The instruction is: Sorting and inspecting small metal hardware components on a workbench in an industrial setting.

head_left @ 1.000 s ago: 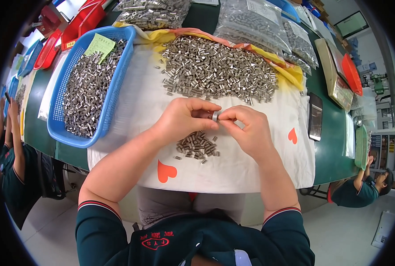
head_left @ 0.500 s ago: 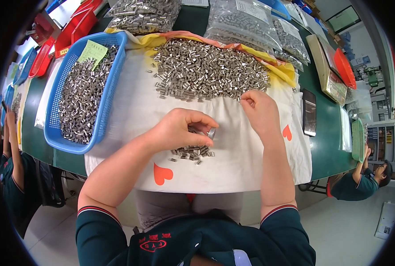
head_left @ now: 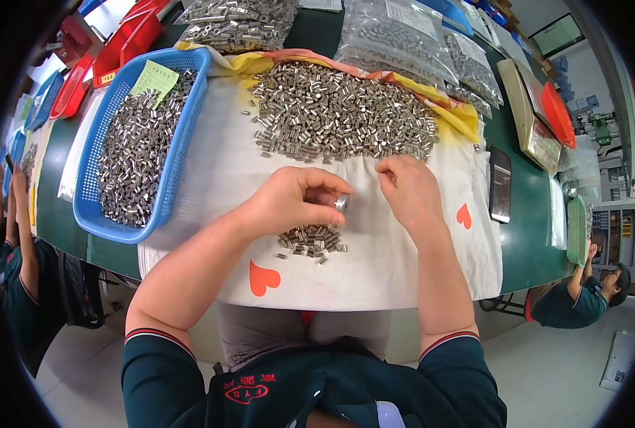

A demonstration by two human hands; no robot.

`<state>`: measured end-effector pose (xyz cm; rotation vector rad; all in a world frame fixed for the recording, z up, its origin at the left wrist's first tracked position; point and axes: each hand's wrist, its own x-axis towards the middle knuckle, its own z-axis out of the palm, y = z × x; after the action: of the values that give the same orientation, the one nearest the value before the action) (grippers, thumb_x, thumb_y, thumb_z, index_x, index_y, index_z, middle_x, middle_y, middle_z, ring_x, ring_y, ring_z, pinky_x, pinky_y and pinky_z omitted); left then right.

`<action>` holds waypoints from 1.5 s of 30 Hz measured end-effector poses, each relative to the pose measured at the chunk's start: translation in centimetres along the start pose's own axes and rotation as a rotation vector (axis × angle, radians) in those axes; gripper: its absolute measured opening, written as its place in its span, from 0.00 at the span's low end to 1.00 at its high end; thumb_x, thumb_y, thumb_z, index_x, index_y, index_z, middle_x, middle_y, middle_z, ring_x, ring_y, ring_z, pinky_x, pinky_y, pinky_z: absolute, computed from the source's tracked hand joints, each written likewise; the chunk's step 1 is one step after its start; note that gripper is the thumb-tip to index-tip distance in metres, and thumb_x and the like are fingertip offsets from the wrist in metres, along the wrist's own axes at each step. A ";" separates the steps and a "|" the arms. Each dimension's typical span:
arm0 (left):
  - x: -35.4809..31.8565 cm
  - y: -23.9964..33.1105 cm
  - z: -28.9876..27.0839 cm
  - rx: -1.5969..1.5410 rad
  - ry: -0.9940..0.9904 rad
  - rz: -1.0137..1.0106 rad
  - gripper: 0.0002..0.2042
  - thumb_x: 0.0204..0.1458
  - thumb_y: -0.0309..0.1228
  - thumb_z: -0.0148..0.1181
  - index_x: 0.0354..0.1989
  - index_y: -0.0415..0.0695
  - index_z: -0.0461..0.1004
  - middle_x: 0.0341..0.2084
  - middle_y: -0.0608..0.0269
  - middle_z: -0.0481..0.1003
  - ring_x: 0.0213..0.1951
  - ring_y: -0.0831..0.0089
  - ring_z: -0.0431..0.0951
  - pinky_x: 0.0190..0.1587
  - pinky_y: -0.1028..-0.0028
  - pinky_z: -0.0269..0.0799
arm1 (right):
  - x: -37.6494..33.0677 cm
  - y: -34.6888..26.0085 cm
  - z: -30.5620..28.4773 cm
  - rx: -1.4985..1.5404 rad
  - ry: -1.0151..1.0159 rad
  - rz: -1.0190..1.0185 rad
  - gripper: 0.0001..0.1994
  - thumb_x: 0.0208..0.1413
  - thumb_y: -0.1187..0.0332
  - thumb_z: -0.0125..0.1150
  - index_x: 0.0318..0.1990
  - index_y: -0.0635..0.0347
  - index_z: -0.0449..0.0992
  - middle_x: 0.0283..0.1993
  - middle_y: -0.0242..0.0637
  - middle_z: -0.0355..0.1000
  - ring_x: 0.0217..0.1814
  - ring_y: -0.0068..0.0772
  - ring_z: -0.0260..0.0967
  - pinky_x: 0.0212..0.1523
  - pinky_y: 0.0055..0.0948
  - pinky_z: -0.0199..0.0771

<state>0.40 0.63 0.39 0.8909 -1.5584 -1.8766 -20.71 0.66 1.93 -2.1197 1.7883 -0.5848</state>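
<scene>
Metal ring: a short silvery collar (head_left: pixel 341 203), held at the fingertips of the left hand, above the white cloth and near its middle.
Left hand: the hand (head_left: pixel 289 202) grips the metal ring between thumb and fingers; palm side faces right.
Right hand: the hand (head_left: pixel 411 189) is right of the metal ring and apart from it, just on the near side of the large heap. Fingers are curled, with the thumb close to the forefinger; whether a piece is between them cannot be told.
Small pile: short metal cylinders (head_left: pixel 314 241) on the cloth, on the near side of the left hand, partly hidden by it.
Large heap: many like cylinders (head_left: pixel 346 114), spread on the far part of the cloth.
White cloth: a sheet (head_left: pixel 374 264) with red heart prints (head_left: pixel 264 279), laid over the green surface (head_left: pixel 531 250).
Yellow cloth: a folded strip (head_left: pixel 461 123) bordering the far side of the large heap.
Blue basket: a perforated container (head_left: pixel 183 146) at left, filled with cylinders; a pale green slip (head_left: pixel 155 80) lies on them.
Clear bags: packed metal parts (head_left: pixel 396 36) beyond the yellow cloth.
Black device: a flat, phone-like object (head_left: pixel 500 184), right of the white cloth.
</scene>
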 end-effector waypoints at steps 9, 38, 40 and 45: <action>0.2 0.1 -0.1 -0.193 0.067 0.008 0.17 0.42 0.20 0.62 0.42 0.36 0.70 0.28 0.67 0.73 0.31 0.83 0.72 0.36 0.82 0.70 | -1.1 -2.4 -0.1 0.832 -0.268 -0.029 0.04 0.42 0.78 0.55 0.29 0.64 0.72 0.29 0.29 0.68 0.32 0.20 0.63 0.35 0.20 0.64; -0.2 0.6 0.3 0.110 0.076 -0.037 0.17 0.37 0.27 0.67 0.39 0.39 0.74 0.27 0.66 0.75 0.32 0.83 0.72 0.36 0.81 0.70 | -0.3 -1.1 -1.3 0.543 -0.189 -0.017 0.05 0.42 0.75 0.60 0.29 0.62 0.73 0.24 0.30 0.69 0.25 0.19 0.63 0.29 0.20 0.66; -0.6 1.2 0.3 0.298 -0.055 -0.021 0.18 0.36 0.29 0.69 0.38 0.40 0.74 0.29 0.66 0.75 0.33 0.82 0.73 0.38 0.80 0.70 | 0.4 0.5 -2.1 0.473 -0.024 0.142 0.05 0.43 0.75 0.59 0.29 0.64 0.72 0.25 0.27 0.69 0.27 0.16 0.63 0.30 0.17 0.64; -0.7 1.2 0.3 0.185 -0.140 -0.045 0.17 0.35 0.26 0.69 0.37 0.39 0.74 0.28 0.68 0.74 0.32 0.83 0.71 0.36 0.81 0.68 | 0.8 1.5 -2.1 0.138 -0.047 0.325 0.05 0.44 0.72 0.57 0.29 0.63 0.73 0.25 0.33 0.70 0.26 0.22 0.66 0.30 0.22 0.66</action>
<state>0.59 1.16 1.68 0.8969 -1.8349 -1.8840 -22.89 -0.37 3.08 -1.6908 1.9494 -0.5492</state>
